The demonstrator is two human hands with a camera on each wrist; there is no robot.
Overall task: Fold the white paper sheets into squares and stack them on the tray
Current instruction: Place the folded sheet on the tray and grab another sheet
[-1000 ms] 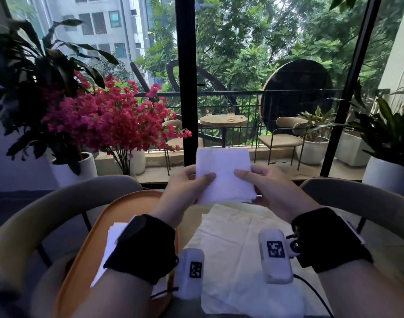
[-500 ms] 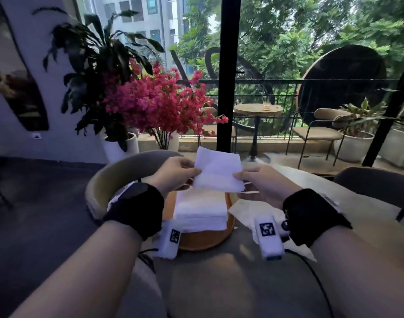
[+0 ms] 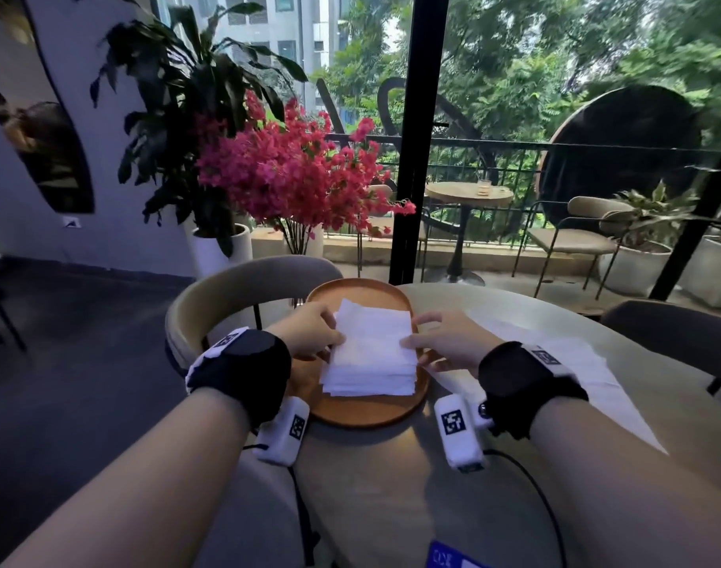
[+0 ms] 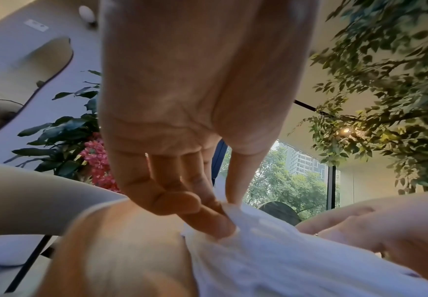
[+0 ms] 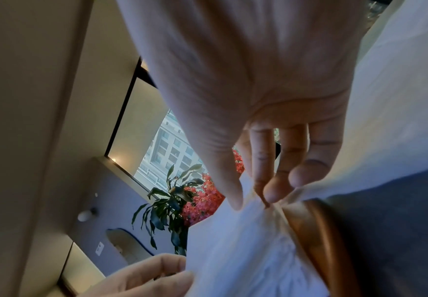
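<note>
Folded sheet held over the stack on the tray

The left hand (image 3: pixel 309 327) pinches the folded sheet (image 3: pixel 373 327) at its 9 o'clock edge, the right hand (image 3: pixel 443 336) at 3 o'clock; fingers (image 4: pixel 208 219) curled on it above the stack (image 3: pixel 369 375) in the tray (image 3: pixel 363 412).

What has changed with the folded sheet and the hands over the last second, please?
The folded sheet has come down from chest height onto the stack on the tray. Both the left hand and the right hand lowered with it and still pinch its side edges. The unfolded sheets stayed on the table.
</note>
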